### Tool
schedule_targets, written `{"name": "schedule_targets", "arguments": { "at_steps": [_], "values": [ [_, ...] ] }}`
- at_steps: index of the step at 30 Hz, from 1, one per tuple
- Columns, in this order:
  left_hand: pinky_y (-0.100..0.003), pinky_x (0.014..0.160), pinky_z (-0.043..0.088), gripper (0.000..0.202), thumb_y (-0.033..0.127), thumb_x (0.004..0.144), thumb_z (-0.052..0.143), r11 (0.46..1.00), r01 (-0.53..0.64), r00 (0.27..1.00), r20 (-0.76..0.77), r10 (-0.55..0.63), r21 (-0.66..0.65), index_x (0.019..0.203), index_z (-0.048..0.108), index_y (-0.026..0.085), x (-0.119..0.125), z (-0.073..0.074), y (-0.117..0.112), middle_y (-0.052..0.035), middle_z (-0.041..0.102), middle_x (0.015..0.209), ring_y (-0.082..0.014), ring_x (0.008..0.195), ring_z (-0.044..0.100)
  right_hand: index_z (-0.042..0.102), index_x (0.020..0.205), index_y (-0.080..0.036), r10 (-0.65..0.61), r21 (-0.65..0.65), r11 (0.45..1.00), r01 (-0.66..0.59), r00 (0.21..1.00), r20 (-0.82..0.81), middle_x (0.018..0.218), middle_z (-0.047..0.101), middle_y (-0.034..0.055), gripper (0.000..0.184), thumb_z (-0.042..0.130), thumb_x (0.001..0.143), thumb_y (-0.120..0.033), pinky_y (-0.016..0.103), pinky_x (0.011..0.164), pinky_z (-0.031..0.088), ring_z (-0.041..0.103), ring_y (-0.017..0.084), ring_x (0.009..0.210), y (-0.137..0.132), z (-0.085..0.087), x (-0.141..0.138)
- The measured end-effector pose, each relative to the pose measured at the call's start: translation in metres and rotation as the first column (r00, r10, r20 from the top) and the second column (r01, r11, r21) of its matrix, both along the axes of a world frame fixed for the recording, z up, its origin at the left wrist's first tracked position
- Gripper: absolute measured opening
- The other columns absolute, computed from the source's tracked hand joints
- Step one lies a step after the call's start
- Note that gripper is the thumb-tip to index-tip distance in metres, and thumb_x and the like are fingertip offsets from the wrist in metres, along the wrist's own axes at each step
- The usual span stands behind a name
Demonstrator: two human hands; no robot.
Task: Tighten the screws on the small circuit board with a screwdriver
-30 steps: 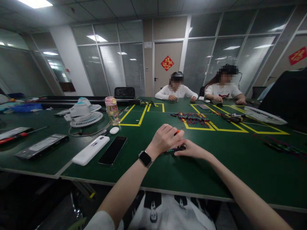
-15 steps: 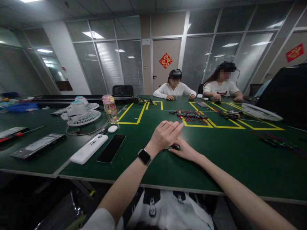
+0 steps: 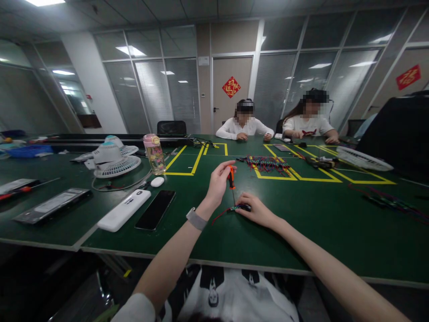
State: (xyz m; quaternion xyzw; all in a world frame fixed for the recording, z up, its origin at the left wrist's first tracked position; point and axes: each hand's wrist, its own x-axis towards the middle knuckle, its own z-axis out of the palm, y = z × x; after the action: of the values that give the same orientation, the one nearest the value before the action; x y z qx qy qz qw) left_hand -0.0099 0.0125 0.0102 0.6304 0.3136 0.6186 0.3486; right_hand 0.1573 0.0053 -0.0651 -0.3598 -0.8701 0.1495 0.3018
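Observation:
My left hand [image 3: 219,180] grips the orange and black handle of a screwdriver [image 3: 231,178], which stands upright with its thin shaft pointing down. The tip meets a small green circuit board [image 3: 233,208] lying on the table, or comes very near it. A red wire [image 3: 219,216] runs from the board toward the lower left. With its fingers closed, my right hand [image 3: 254,208] rests on the table and holds the board at its right end. A dark part [image 3: 246,207] shows under those fingers, partly hidden.
Beyond my hands lies a pile of wired boards [image 3: 268,164] on yellow tape. Leftward are a black phone [image 3: 156,209], a white power bank [image 3: 124,210], a drink bottle [image 3: 154,154] and a fan [image 3: 115,161]. Two people [image 3: 245,127] sit across the green table [image 3: 301,223].
My left hand has turned and drawn back slightly, so the screwdriver and the red wire now show. My right hand stays nearly in place at the board.

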Motion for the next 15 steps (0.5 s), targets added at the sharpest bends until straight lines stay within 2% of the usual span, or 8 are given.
{"name": "schedule_targets", "arguments": {
  "at_steps": [1,2,3,5,7,9,11,15],
  "values": [
    [-0.032,0.082,0.047,0.028,0.022,0.094,0.038,0.984,-0.122,0.978,-0.154,0.142,0.133,0.108,0.06,0.014,-0.002,0.001,-0.002,-0.0097,0.066,0.099,-0.0179,0.091,0.062,0.066,0.086,-0.018,0.0,0.001,1.0,0.0,1.0,0.001,0.086,0.058,0.0054,0.007,0.063,0.083,-0.023,0.031,0.073,0.047,0.057,0.018,0.079,0.001,-0.001,0.0],
    [-0.035,0.086,0.045,0.027,0.023,0.094,0.038,0.929,-0.199,0.904,-0.308,0.297,0.312,0.106,0.061,0.015,-0.003,0.002,-0.005,-0.0098,0.066,0.1,-0.0192,0.095,0.06,0.066,0.086,-0.018,0.001,0.004,1.0,-0.001,1.0,0.003,0.086,0.058,0.0053,0.007,0.063,0.082,-0.023,0.031,0.073,0.047,0.057,0.018,0.079,0.001,-0.002,0.001],
    [-0.038,0.09,0.043,0.027,0.024,0.094,0.039,0.849,-0.208,0.786,-0.434,0.44,0.485,0.106,0.061,0.015,-0.004,0.003,-0.008,-0.0101,0.066,0.101,-0.0212,0.098,0.059,0.066,0.086,-0.018,0.001,0.008,1.0,-0.001,1.0,0.004,0.086,0.058,0.0052,0.007,0.063,0.082,-0.023,0.031,0.073,0.047,0.057,0.018,0.08,0.002,-0.002,0.001],
    [-0.04,0.091,0.041,0.028,0.026,0.094,0.041,0.684,-0.11,0.563,-0.522,0.641,0.721,0.11,0.059,0.014,-0.005,0.005,-0.014,-0.0112,0.066,0.1,-0.0233,0.099,0.058,0.066,0.086,-0.018,0.002,0.016,1.0,-0.002,1.0,0.003,0.086,0.059,0.0052,0.007,0.063,0.082,-0.023,0.031,0.075,0.047,0.057,0.019,0.08,0.003,-0.004,0.001],
    [-0.041,0.092,0.04,0.031,0.03,0.094,0.042,0.568,-0.028,0.448,-0.498,0.742,0.822,0.113,0.058,0.012,-0.004,0.005,-0.018,-0.0121,0.066,0.104,-0.0243,0.102,0.057,0.066,0.086,-0.018,0.001,0.024,1.0,0.0,1.0,-0.005,0.087,0.059,0.0057,0.007,0.063,0.082,-0.022,0.032,0.076,0.048,0.057,0.019,0.082,0.004,-0.006,0.002],
    [-0.04,0.094,0.039,0.032,0.029,0.094,0.041,0.501,0.008,0.407,-0.461,0.789,0.865,0.115,0.056,0.01,-0.003,0.005,-0.02,-0.0129,0.065,0.111,-0.024,0.106,0.056,0.067,0.087,-0.018,0.003,0.03,1.0,-0.003,1.0,-0.015,0.089,0.06,0.0062,0.008,0.062,0.082,-0.022,0.033,0.077,0.048,0.058,0.019,0.083,0.004,-0.007,0.002],
    [-0.039,0.097,0.039,0.032,0.023,0.095,0.038,0.469,0.014,0.392,-0.436,0.81,0.883,0.119,0.054,0.01,-0.002,0.003,-0.019,-0.0135,0.062,0.118,-0.0227,0.11,0.055,0.067,0.087,-0.018,0.008,0.034,0.999,-0.007,1.0,-0.02,0.09,0.06,0.0063,0.008,0.062,0.083,-0.022,0.032,0.077,0.048,0.058,0.019,0.082,0.004,-0.006,0.002],
    [-0.037,0.096,0.04,0.033,0.018,0.095,0.037,0.476,-0.005,0.421,-0.43,0.799,0.88,0.123,0.051,0.009,-0.002,0.001,-0.016,-0.0143,0.061,0.121,-0.0213,0.111,0.055,0.067,0.087,-0.018,0.009,0.031,0.999,-0.008,1.0,-0.023,0.088,0.06,0.006,0.008,0.062,0.083,-0.023,0.032,0.077,0.048,0.058,0.019,0.081,0.002,-0.004,0.003]
  ]
}}
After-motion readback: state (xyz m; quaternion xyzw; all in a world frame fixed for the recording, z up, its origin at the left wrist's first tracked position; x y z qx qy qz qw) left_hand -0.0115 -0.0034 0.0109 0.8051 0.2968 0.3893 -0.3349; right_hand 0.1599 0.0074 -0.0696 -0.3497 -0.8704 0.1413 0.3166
